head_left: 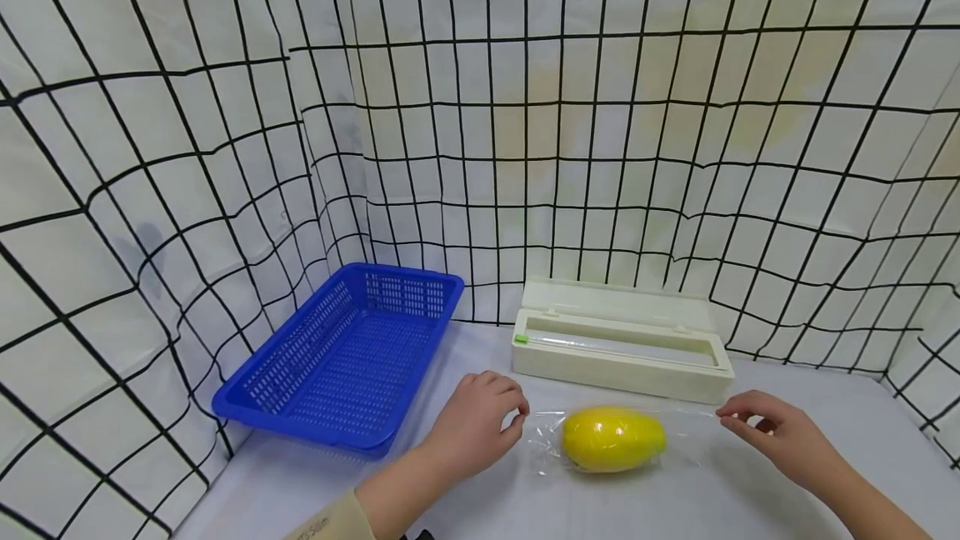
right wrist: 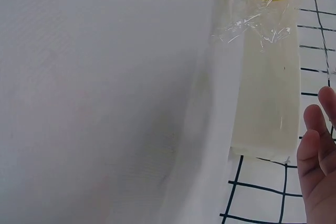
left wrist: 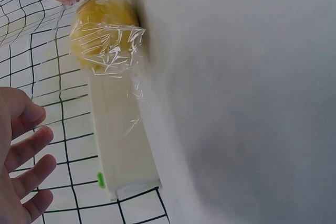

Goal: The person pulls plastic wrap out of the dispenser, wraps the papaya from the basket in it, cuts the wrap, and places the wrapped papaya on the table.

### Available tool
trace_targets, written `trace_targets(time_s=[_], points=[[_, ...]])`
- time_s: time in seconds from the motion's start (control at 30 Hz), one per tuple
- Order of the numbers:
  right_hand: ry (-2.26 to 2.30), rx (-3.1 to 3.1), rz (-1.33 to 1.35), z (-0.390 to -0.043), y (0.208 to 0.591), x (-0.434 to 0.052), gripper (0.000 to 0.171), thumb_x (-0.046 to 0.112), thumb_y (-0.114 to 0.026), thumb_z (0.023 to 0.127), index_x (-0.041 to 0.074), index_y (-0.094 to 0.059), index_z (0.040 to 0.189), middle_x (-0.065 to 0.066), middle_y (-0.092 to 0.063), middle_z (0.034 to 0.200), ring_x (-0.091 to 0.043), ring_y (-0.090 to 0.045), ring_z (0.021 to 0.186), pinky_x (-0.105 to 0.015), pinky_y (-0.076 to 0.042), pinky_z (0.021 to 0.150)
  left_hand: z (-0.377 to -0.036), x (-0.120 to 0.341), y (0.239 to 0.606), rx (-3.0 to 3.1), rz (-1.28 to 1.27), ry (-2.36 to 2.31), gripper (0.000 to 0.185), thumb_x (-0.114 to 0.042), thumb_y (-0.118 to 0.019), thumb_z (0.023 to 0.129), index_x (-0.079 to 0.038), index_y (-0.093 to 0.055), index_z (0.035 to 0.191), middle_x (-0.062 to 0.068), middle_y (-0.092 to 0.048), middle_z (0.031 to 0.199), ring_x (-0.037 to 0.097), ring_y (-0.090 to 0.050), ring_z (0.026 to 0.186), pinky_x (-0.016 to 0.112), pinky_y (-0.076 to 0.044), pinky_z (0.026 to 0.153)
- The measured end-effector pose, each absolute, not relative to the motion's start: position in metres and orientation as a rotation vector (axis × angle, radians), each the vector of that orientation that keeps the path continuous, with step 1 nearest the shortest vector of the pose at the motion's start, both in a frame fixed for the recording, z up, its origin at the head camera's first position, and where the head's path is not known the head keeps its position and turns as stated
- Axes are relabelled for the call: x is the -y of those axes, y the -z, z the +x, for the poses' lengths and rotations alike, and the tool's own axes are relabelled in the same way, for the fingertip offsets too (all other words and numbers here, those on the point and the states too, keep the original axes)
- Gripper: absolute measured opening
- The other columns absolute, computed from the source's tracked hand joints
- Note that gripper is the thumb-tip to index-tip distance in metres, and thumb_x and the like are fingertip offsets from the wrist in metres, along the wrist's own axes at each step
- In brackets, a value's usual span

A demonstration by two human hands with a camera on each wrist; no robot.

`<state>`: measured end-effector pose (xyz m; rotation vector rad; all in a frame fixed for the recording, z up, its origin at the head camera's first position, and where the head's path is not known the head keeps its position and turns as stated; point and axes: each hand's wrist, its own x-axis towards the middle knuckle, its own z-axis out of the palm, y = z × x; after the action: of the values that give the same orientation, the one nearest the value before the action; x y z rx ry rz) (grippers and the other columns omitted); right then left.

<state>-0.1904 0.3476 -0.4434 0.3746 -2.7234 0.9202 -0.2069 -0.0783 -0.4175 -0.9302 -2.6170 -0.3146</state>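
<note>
On white tabletop (head_left: 675, 507), far left: blue plastic basket (head_left: 341, 357), nothing inside. Next, my left hand (head_left: 476, 423), fingers loosely curled, tips at left edge of cling film (head_left: 543, 440); grip on film unclear. Centre: yellow mango (head_left: 613, 438) under film, cream film dispenser (head_left: 622, 340) behind. Right: my right hand (head_left: 780, 436), pinching film's right end.

The mango (head_left: 613, 438) is bright yellow under clear, glinting film (head_left: 551, 440). The basket (head_left: 345, 357) is deep blue with a fine perforated mesh. The dispenser (head_left: 622, 340) is cream with a small green tab. The bench (head_left: 675, 498) is plain white; the backdrop (head_left: 600, 107) is white with a black grid.
</note>
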Motion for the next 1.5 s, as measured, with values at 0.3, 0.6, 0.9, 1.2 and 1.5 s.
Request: trace_targets(time_s=[0.3, 0.6, 0.9, 1.2, 1.5], points=[[-0.933, 2.679, 0.456, -0.185, 0.449, -0.35, 0.011, 0.011, -0.076, 0.086, 0.02, -0.075, 0.093, 0.013, -0.065, 0.096, -0.002, -0.054, 0.079, -0.022, -0.048, 0.061, -0.194, 0.082, 0.429, 2.543, -0.991, 0.266, 0.005, -0.024, -0.072, 0.087, -0.027, -0.069, 0.084, -0.011, -0.067, 0.098, 0.013, -0.059, 0.099, 0.034, -0.046, 0.084], [-0.698, 2.771, 0.502, -0.19, 0.462, -0.35, 0.021, 0.01, -0.081, 0.08, 0.028, -0.077, 0.09, 0.011, -0.062, 0.099, -0.003, -0.053, 0.083, -0.021, -0.046, 0.06, -0.198, 0.079, 0.443, 2.532, -1.034, 0.097, 0.009, -0.023, -0.076, 0.083, -0.029, -0.07, 0.081, -0.013, -0.064, 0.095, 0.01, -0.056, 0.095, 0.031, -0.044, 0.081], [-0.722, 2.866, 0.522, -0.191, 0.466, -0.344, 0.018, 0.015, -0.08, 0.082, 0.024, -0.075, 0.097, 0.006, -0.063, 0.104, -0.004, -0.053, 0.08, -0.022, -0.047, 0.061, -0.202, 0.076, 0.443, 2.704, -1.03, 0.148, 0.006, -0.037, -0.075, 0.087, -0.032, -0.073, 0.084, -0.014, -0.062, 0.096, 0.01, -0.054, 0.095, 0.031, -0.045, 0.083], [-0.847, 2.901, 0.322, -0.186, 0.459, -0.341, 0.036, 0.029, -0.076, 0.088, 0.012, -0.069, 0.119, -0.001, -0.066, 0.111, -0.003, -0.052, 0.082, -0.022, -0.048, 0.064, -0.2, 0.086, 0.436, 2.685, -0.903, 0.346, 0.023, -0.047, -0.071, 0.089, -0.027, -0.075, 0.099, -0.01, -0.064, 0.101, 0.015, -0.056, 0.102, 0.038, -0.044, 0.091], [-0.755, 2.805, 0.359, -0.19, 0.437, -0.326, 0.033, 0.034, -0.074, 0.089, 0.02, -0.071, 0.119, 0.004, -0.064, 0.11, -0.007, -0.053, 0.085, -0.025, -0.05, 0.068, -0.203, 0.084, 0.427, 2.576, -0.749, 0.456, 0.015, -0.042, -0.073, 0.088, -0.028, -0.072, 0.084, -0.01, -0.065, 0.096, 0.015, -0.059, 0.095, 0.039, -0.046, 0.085]])
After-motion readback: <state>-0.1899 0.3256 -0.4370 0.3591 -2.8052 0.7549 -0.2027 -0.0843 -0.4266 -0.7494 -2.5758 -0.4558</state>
